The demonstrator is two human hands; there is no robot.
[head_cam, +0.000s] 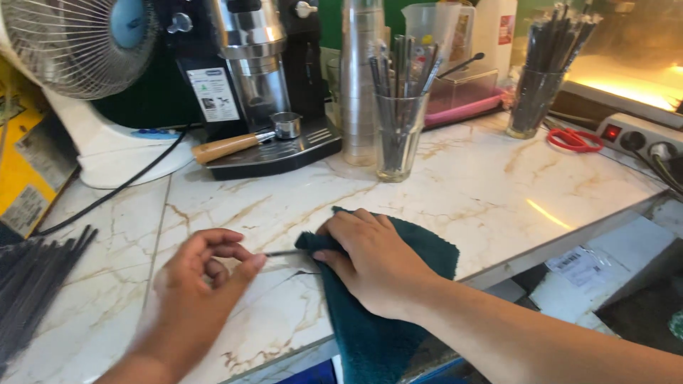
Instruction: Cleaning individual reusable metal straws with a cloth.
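Presently: one metal straw [284, 252], lying on the marble counter [484, 185], one end pinched in my left hand [203, 274], the other wrapped in the teal cloth [398, 284]. My right hand [370, 259] presses that cloth flat. Best gripped firmly, wiped lengthwise. Behind the cloth: glass of straws [400, 135], coffee machine [256, 78].

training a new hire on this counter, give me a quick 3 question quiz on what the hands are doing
1. True or false: the right hand presses on a dark teal cloth.
2. What does the left hand pinch? A) red scissors B) a thin metal straw C) a spoon
3. What holds the upright straws by the espresso machine?

Key: 1 true; 2 B; 3 a clear glass.
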